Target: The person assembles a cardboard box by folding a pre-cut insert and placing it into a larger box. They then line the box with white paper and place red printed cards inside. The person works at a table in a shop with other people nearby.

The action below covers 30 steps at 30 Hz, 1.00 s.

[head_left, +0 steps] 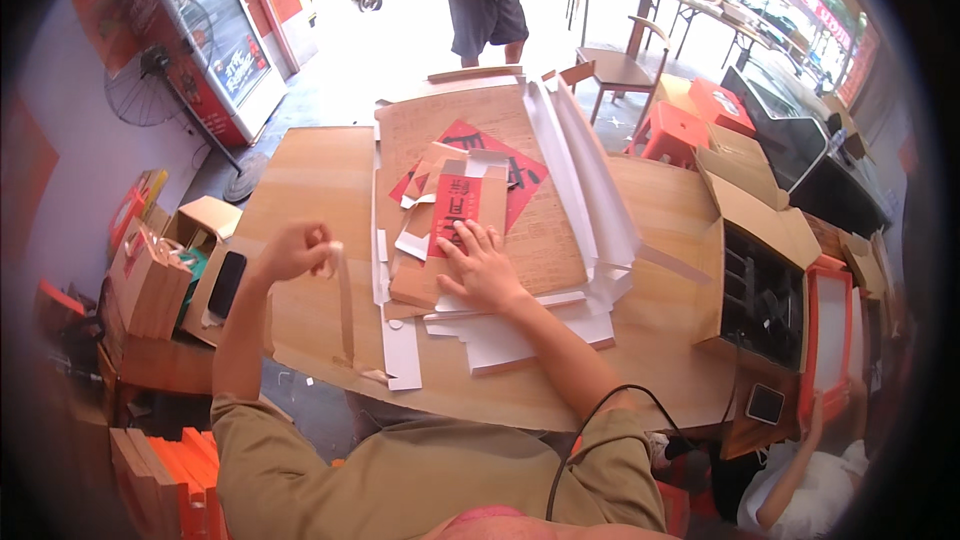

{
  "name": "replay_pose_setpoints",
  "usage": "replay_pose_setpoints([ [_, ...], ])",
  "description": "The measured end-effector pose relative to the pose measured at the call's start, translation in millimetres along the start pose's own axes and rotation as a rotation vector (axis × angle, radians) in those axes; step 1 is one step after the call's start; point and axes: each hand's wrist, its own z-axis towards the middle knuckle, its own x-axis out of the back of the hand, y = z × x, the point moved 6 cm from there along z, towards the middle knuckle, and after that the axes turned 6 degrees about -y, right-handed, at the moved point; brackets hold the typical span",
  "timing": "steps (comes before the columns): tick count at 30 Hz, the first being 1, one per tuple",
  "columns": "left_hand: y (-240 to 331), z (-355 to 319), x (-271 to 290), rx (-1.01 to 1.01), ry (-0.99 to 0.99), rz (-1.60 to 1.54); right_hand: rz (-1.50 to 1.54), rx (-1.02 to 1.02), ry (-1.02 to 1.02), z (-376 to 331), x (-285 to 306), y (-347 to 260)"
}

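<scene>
Under our right hand (483, 270) lies the flat box piece (440, 240), pressed down with open fingers. Its long side runs away from us. Off to the left, our left hand (295, 250) pinches a thin strip (345, 305) that hangs down, well apart from the box piece.

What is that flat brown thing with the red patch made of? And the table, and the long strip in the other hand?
The flat box blank under the right hand looks like thin cardboard: matte brown, creased, with a red printed panel. The table looks like wood or wood-look board, with pale grain lines and a smooth top. The strip pinched in the left hand seems to be thin tan paper or tape backing; it bends and hangs limply.
</scene>
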Motion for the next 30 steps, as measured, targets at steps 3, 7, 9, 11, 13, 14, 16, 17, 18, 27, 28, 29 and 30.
replay_pose_setpoints([
  [3,70.7,69.4,-18.0,-0.144,0.025,0.010,-0.006,0.004,-0.004,0.8,-6.2,0.7],
  [7,137.4,181.8,-46.0,-0.300,0.126,0.006,-0.008,0.002,-0.017,0.6,-7.6,-0.2],
  [9,177.7,222.3,-74.9,-0.287,0.216,0.083,-0.011,-0.046,-0.066,-1.9,-1.1,4.0],
  [11,175.1,289.1,-100.0,-0.299,0.177,0.113,0.038,-0.064,-0.056,-4.8,-1.9,9.2],
  [13,159.1,324.6,-104.8,-0.346,0.258,0.272,0.025,-0.029,-0.077,-0.5,0.4,-0.4],
  [14,157.6,338.2,-109.0,-0.401,0.323,0.418,0.024,-0.024,-0.072,-0.5,-1.2,-0.7],
  [16,150.3,361.4,-118.4,-0.406,0.375,0.668,0.014,-0.024,-0.068,-1.2,-5.4,-0.6],
  [17,145.1,371.9,-121.2,-0.390,0.357,0.679,0.010,-0.019,-0.052,-1.4,-6.4,0.1],
  [18,143.1,380.8,-126.8,-0.377,0.333,0.691,0.009,-0.020,-0.034,-1.6,-8.4,2.6],
  [27,143.5,309.7,-160.0,-0.618,0.190,0.661,-0.012,-0.040,-0.080,-1.0,-2.2,-1.3],
  [28,135.6,286.4,-157.7,-0.645,0.183,0.683,-0.008,-0.043,-0.090,-0.8,-1.5,-1.6],
  [29,129.7,262.8,-152.8,-0.625,0.209,0.734,-0.005,-0.056,-0.100,-1.4,-1.3,0.8],
  [30,120.7,235.7,-144.2,-0.599,0.240,0.786,0.001,-0.053,-0.079,-1.8,-2.1,1.5],
])
